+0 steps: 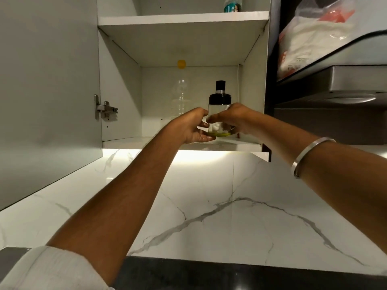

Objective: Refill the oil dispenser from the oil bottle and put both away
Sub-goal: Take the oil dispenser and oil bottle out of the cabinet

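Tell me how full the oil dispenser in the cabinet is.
Nearly empty. The oil dispenser, upright between the left hand and right hand, shows only a thin yellow-green layer at its base; the glass above looks clear.

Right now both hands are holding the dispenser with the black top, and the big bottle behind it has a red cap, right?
Not quite. In the head view the oil bottle has a yellow cap, not red. Both the left hand and right hand do hold the black-topped dispenser.

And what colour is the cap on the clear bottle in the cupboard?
Yellow cap on the oil bottle, head view.
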The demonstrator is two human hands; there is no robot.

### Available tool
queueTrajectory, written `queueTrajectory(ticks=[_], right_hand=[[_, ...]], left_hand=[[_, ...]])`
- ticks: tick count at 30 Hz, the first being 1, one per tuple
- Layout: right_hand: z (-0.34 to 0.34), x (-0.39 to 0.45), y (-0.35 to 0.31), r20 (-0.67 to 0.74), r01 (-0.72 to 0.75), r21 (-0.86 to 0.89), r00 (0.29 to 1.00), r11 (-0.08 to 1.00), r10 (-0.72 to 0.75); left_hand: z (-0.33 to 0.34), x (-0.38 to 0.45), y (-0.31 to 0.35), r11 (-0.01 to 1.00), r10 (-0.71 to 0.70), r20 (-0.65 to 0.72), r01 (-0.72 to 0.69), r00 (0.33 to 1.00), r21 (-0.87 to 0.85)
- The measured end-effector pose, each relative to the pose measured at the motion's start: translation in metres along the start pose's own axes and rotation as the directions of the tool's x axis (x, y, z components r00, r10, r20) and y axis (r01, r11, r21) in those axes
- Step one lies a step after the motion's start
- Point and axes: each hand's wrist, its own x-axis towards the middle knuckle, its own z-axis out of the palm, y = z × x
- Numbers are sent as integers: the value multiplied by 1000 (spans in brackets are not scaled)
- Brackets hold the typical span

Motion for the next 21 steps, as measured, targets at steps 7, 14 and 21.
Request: queueTrajectory(ticks=[7, 14, 21], right_hand=[[2, -60, 2, 36, 22, 29, 999, 999, -23], [28, -108, 36, 50, 66, 139, 996, 988, -74], [77, -150, 103, 22, 60, 100, 998, 993, -62]], left_hand=[[8, -57, -25, 1000, 17, -49, -17, 999, 1], [5, -92, -77, 998, 58, -105, -55, 993, 25], [-4, -105, -154, 998, -62, -96, 63, 993, 9]])
